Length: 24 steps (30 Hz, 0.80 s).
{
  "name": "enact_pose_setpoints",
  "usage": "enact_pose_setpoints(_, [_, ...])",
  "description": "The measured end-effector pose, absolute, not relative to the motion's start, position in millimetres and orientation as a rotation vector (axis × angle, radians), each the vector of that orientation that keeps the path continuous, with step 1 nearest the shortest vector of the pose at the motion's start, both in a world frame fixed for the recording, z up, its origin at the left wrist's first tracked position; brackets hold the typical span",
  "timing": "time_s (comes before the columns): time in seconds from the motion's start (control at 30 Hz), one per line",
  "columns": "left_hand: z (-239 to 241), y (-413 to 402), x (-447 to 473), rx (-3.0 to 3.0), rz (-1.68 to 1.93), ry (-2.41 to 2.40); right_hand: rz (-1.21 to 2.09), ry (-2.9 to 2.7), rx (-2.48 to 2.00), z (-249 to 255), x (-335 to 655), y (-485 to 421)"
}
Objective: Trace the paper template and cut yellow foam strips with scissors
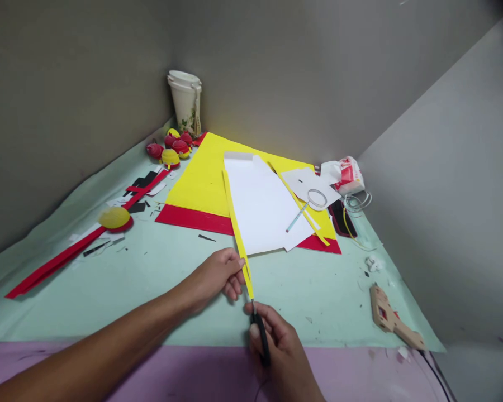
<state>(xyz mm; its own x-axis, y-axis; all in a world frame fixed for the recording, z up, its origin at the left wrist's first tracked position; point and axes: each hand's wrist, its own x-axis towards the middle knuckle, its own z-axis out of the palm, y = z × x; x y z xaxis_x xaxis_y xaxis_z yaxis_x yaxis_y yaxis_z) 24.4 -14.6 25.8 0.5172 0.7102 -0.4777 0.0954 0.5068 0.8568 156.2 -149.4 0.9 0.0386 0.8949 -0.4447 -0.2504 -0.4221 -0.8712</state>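
My left hand [225, 273] pinches a long, narrow yellow paper strip [236, 229] near its close end. The strip runs away from me along the left edge of a white paper sheet [266, 206]. In my right hand [279, 346] is a pair of scissors [260, 340] with black handles, the blades pointing away from me. The blades meet the near end of the yellow strip, just in front of my left hand; whether they are parted is hard to see. Under the white sheet lie a large yellow sheet [193, 178] and a red sheet [193, 219].
At left, red strips [62, 259] lie by a yellow-and-red disc [115, 219] and black scraps [138, 207]. Several red and yellow domed pieces [170, 158] sit near a white bin [185, 100]. At right are a pencil [297, 216], a tape roll [317, 190], a phone [342, 218] and a glue gun [388, 315].
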Motion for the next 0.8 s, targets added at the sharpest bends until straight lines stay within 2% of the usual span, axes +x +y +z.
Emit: enact_pose_setpoints(0.8, [22.8,-13.4,22.9,0.99,0.438,0.949,1.568,-0.727,-1.4,3.3,157.1,-150.2])
